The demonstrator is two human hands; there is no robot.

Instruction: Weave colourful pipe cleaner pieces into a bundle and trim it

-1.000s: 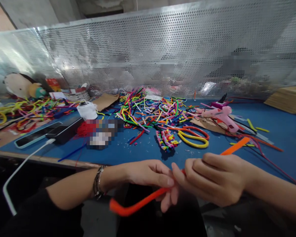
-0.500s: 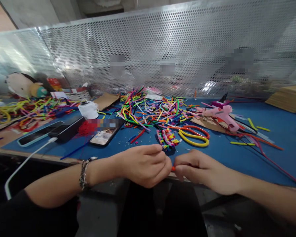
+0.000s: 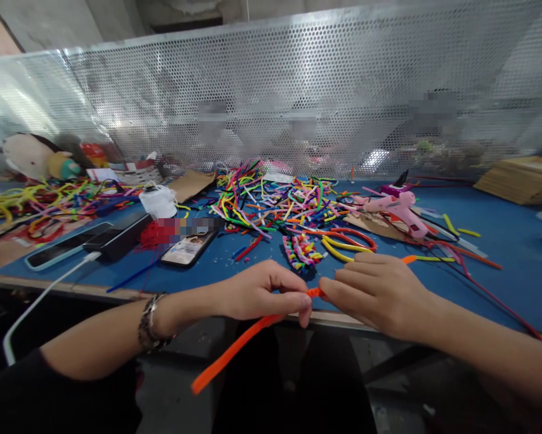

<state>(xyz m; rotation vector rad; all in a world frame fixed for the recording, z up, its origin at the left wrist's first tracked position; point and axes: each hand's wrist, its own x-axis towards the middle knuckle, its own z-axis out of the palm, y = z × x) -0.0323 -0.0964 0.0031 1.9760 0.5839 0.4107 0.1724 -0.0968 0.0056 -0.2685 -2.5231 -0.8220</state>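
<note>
My left hand (image 3: pixel 264 292) and my right hand (image 3: pixel 379 292) meet at the near edge of the blue table (image 3: pixel 515 253), both pinched on one orange pipe cleaner (image 3: pixel 234 349). Its long end slants down to the left below the left hand. A short tip sticks out past the right hand's knuckles. A bracelet is on my left wrist. Just beyond the hands lie a small multicoloured twisted piece (image 3: pixel 301 250) and scissors with yellow and red handles (image 3: pixel 347 241).
A heap of coloured pipe cleaners (image 3: pixel 275 202) covers the table's middle. A pink glue gun (image 3: pixel 395 205) lies at right, phones (image 3: pixel 187 247) and a black box (image 3: pixel 117 236) at left, with a white cable. A perforated metal screen (image 3: pixel 298 84) closes the back; people sit behind it.
The hands closed together with the pipe cleaner almost hidden, then parted a little; now its long end hangs out down-left again and the tip shows by the right hand.
</note>
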